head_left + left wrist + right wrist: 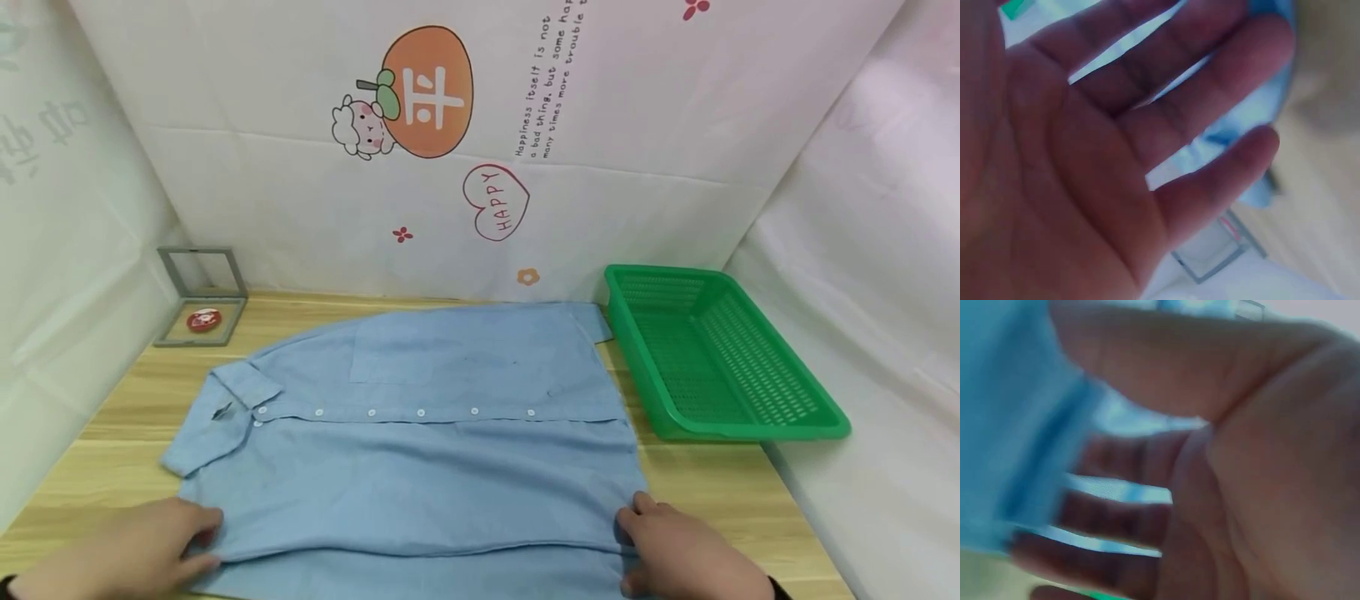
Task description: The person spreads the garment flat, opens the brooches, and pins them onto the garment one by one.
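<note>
A light blue button-up shirt [450,475] lies spread sideways, its collar [225,408] at the left and its row of white buttons running across. A lengthwise crease crosses the near part of the cloth. At the near left edge is my left hand [153,542], blurred; the left wrist view shows its fingers [1210,94] stretched out and spread beside the cloth. My right hand [686,546] holds the shirt's near right edge. In the right wrist view the cloth [1016,425] sits between the thumb and the fingers, whose tips are partly hidden.
A green plastic basket [656,379] stands at the back right of the wooden table [97,467]. A grey frame-like case [201,298] with a round red item [204,320] sits back left. White printed cloth [285,192] walls the back and sides.
</note>
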Available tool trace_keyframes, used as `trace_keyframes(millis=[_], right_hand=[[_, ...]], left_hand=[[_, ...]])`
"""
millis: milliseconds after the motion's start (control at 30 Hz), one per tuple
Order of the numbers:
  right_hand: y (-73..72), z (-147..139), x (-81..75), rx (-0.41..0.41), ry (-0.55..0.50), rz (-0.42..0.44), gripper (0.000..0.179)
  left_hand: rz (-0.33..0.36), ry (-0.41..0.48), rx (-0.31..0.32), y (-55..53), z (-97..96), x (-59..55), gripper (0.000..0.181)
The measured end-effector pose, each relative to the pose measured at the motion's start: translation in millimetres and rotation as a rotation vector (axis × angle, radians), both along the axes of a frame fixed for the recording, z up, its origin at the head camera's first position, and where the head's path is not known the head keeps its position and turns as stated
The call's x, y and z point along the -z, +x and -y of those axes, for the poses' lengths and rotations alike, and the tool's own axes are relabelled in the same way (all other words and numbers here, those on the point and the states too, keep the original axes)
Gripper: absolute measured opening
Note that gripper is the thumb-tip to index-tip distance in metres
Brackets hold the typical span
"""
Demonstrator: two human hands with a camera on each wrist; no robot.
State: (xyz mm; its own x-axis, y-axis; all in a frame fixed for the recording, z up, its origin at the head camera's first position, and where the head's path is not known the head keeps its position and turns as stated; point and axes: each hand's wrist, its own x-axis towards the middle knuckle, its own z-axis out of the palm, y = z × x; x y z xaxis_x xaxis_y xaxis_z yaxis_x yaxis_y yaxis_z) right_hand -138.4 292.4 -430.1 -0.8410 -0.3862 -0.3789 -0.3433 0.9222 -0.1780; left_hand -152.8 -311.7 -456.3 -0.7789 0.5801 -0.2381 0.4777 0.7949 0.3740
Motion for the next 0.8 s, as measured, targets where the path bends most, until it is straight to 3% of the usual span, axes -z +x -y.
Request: trace_keyframes(millis=[67, 100, 200, 267, 333, 467, 533, 600, 700, 800], right_hand=[[-6.7, 1, -8.8, -0.029, -0.019, -0.01, 0.033], [-11.1, 3, -13.4, -0.043, -0.028, -0.029, 0.03], [-28.5, 12, -24.7, -0.086, -0.069, -0.138, 0.021], [-43.1, 21, -27.0, -0.107, -0.083, -0.238, 0.019], [-59.7, 29, -23.1, -0.138, -0.109, -0.356, 0.024], [-90.2, 38, -5.9, -0.17, -0.106, -0.537, 0.05], [-99.3, 38, 2.0, -0.144, -0.079, -0.503, 0.06], [-102.7, 36, 7.9, -0.086, -0.029, -0.374, 0.068], [-101.1, 32, 12.7, 0.042, 0.02, -0.13, 0.076], [-97.0, 28, 14.0, 0.101, 0.034, -0.013, 0.077]], left_hand=[[-0.069, 0.002, -0.006, -11.7, -4.6, -10.3, 0.029], [-0.136, -0.014, -0.011, -18.0, -8.8, -14.4, 0.025], [-0.292, -0.081, -0.056, -36.6, -25.3, -21.5, 0.019], [-0.349, -0.132, -0.097, -46.4, -34.5, -21.2, 0.036], [-0.337, -0.162, -0.156, -53.3, -40.6, -17.5, 0.057], [-0.155, -0.214, -0.296, -63.0, -44.6, -10.4, 0.092], [-0.082, -0.214, -0.333, -66.0, -43.2, -7.6, 0.103], [-0.036, -0.21, -0.345, -67.6, -40.3, -5.3, 0.109], [-0.021, -0.209, -0.354, -67.5, -35.3, -4.4, 0.114], [-0.02, -0.205, -0.362, -67.0, -31.3, -6.1, 0.116]])
